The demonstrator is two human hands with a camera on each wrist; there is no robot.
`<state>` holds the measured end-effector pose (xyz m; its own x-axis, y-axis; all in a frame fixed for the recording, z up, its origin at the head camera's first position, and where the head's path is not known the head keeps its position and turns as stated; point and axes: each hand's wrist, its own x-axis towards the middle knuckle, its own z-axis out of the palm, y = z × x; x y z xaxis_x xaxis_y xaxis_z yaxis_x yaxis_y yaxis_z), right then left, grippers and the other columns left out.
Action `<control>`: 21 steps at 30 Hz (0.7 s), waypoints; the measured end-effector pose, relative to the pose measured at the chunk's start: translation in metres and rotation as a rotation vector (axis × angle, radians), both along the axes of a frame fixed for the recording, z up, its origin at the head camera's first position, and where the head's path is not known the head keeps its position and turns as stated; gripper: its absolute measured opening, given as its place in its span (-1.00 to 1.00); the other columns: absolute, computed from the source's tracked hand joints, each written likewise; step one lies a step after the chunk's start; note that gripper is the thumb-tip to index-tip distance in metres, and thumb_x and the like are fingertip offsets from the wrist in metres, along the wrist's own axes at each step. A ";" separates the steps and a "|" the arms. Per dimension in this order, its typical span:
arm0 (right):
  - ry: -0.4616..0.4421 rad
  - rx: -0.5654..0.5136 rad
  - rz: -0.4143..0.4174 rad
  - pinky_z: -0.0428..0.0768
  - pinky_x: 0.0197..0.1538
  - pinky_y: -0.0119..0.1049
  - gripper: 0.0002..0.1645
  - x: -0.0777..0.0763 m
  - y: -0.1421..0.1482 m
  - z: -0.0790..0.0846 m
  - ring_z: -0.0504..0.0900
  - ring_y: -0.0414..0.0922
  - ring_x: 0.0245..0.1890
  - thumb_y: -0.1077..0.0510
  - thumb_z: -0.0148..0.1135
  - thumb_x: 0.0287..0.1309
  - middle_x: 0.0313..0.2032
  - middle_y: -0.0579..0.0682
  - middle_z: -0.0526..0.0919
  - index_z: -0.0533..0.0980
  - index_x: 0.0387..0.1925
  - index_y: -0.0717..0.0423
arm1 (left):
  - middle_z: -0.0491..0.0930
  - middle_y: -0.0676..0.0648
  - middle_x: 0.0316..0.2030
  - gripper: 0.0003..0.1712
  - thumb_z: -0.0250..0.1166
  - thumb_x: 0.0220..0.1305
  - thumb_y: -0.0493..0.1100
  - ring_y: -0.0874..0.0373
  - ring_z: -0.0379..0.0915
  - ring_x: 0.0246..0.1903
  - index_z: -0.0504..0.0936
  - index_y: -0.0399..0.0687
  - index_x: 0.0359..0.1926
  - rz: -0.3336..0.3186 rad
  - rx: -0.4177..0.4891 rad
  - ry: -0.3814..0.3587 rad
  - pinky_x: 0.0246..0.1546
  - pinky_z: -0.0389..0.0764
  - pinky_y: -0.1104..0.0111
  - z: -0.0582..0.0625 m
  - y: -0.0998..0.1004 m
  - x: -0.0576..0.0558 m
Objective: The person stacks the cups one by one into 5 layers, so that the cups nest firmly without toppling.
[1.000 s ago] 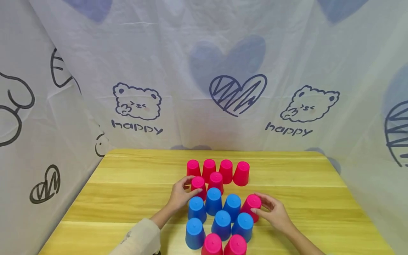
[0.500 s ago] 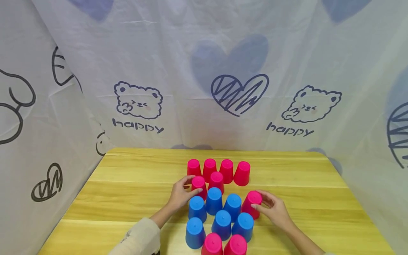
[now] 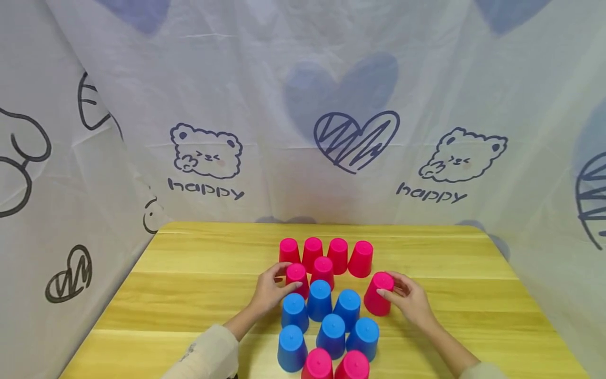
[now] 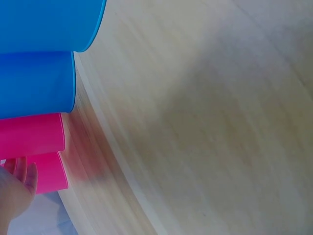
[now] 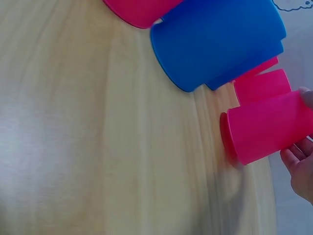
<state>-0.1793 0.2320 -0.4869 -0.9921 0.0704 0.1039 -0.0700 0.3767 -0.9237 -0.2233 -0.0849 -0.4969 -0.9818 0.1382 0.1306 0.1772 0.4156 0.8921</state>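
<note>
Right hand [image 3: 413,304] grasps pink cup [image 3: 376,296], on worktop's [image 3: 478,295] right-edge side of blue cup [image 3: 347,310]; left hand [image 3: 271,289] grasps second pink cup [image 3: 296,273], nearer far edge. Low inward swing could clip blue cup, toppling it

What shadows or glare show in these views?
Head: the yellow wooden table looks fairly evenly lit; left wrist: a broad, soft shadow lies on the table, with a reddish reflection beside the pink tapered plastic cups; right wrist: pale glare at the left, a blurry dark patch at lower right.
</note>
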 end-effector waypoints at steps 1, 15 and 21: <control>0.000 -0.002 -0.007 0.53 -0.07 -0.62 -0.42 -0.002 0.001 0.000 0.46 -0.57 -0.22 0.23 0.34 0.01 -0.01 0.29 0.56 0.42 0.09 0.35 | 0.57 -0.17 -0.03 -0.47 0.39 0.05 -0.14 -0.07 0.49 -0.02 0.48 -0.15 0.06 -0.002 0.003 -0.001 -0.02 0.58 0.12 0.000 0.000 0.000; -0.020 0.004 -0.108 0.48 -0.09 -0.72 -0.40 -0.027 0.011 0.000 0.56 -0.38 -0.13 0.17 0.32 0.06 0.05 0.30 0.53 0.40 0.12 0.33 | 0.57 -0.17 -0.03 -0.47 0.38 0.06 -0.14 -0.06 0.48 -0.01 0.46 -0.14 0.08 -0.004 0.000 -0.008 -0.03 0.59 0.13 -0.002 0.000 0.001; -0.042 0.032 -0.113 0.50 0.08 -0.48 -0.36 -0.034 0.011 0.003 0.48 0.10 0.12 0.12 0.29 0.10 0.12 0.27 0.48 0.35 0.18 0.31 | 0.57 -0.16 -0.03 -0.46 0.38 0.06 -0.14 -0.06 0.48 -0.01 0.46 -0.13 0.08 -0.003 -0.005 -0.011 -0.03 0.59 0.13 -0.003 0.000 0.000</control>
